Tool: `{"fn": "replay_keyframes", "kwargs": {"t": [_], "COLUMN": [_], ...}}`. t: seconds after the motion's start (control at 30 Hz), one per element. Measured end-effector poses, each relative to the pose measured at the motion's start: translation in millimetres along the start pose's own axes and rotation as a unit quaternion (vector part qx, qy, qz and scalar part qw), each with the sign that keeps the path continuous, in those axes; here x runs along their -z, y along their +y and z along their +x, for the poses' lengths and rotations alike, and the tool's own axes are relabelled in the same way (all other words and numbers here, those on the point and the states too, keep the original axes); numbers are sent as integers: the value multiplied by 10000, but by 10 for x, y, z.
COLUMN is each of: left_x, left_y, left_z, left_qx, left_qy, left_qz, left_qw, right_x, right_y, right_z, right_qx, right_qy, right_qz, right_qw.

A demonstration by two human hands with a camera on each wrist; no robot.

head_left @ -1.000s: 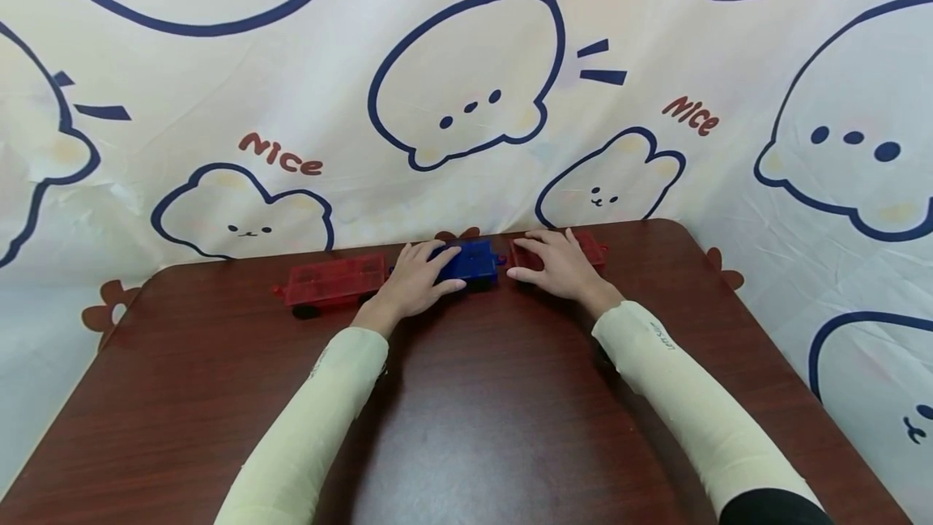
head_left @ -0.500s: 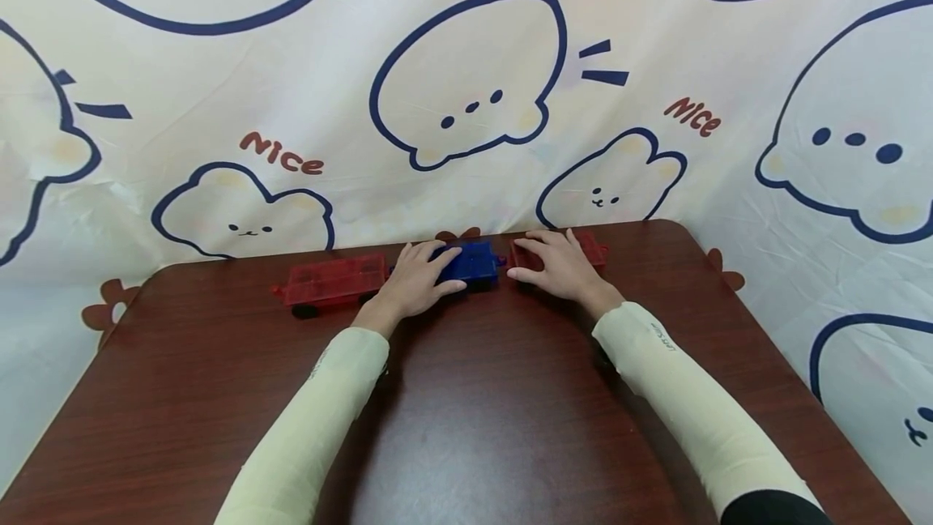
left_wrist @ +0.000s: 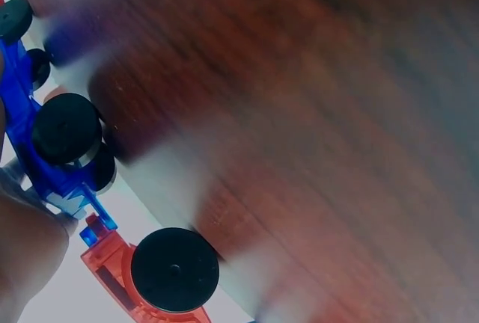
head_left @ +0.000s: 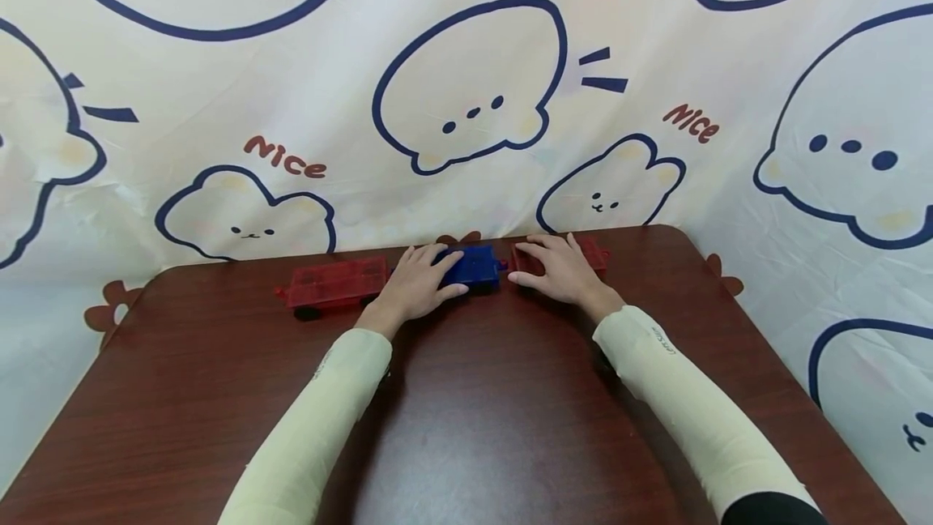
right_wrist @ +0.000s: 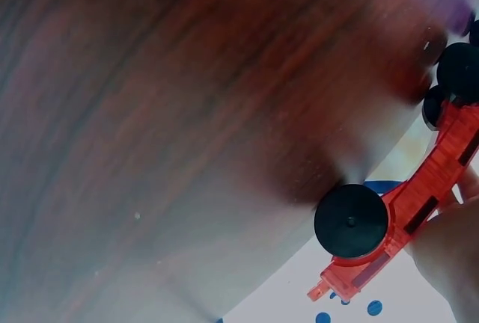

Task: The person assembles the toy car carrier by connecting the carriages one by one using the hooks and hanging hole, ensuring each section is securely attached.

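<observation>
Three toy train cars stand in a row along the table's back edge. My left hand [head_left: 415, 282] grips the blue train car [head_left: 477, 267], fingers over its top and thumb at the near side. My right hand [head_left: 561, 270] holds the right-hand red train car [head_left: 594, 256], covering much of it. To the left of my left hand stands a longer red train car [head_left: 335, 282], untouched. The left wrist view shows the blue car's hook linked with the red car [left_wrist: 112, 263]. In the right wrist view, the held red car [right_wrist: 419, 203] has a free hook at its outer end.
The dark brown wooden table [head_left: 466, 411] extends toward me. Behind it hangs a white cloth [head_left: 466, 193] with blue cartoon outlines, close to the back edge. The cloth continues along the right side.
The head view has shifted very slightly. Both hands and all the train cars stay in the same places on the table.
</observation>
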State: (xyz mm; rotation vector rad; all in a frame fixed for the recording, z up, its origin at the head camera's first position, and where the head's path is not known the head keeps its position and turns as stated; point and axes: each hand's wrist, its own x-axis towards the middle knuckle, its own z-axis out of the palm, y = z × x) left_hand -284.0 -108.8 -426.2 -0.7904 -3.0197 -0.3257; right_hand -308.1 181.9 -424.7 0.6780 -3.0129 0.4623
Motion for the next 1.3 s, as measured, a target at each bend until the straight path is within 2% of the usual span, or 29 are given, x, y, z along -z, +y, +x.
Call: {"fn": "replay_keyframes", "kwargs": {"t": [0.4, 0.7, 0.87, 1.07, 1.3], "left_x": [-44, 14, 70, 113, 162], "left_y": [10, -10, -23, -58, -109], "left_z": [29, 10, -34, -79, -138], "left_qx": [-53, 7, 154, 328, 645], "left_qy": [113, 275, 192, 287, 356], "left_qz": [19, 5, 151, 418, 539], "left_qw": [9999, 9996, 9996, 9982, 9958], "right_x": [-27, -17, -16, 18, 65], "right_y": [66, 67, 12, -92, -189], "right_z": [9, 27, 50, 51, 65], "right_qx": [-56, 116, 276, 300, 249], "right_qy": [-58, 206, 352, 401, 276], "right_qz": [-12, -47, -40, -88, -265], "right_qw": [10000, 9997, 9990, 9987, 9990]}}
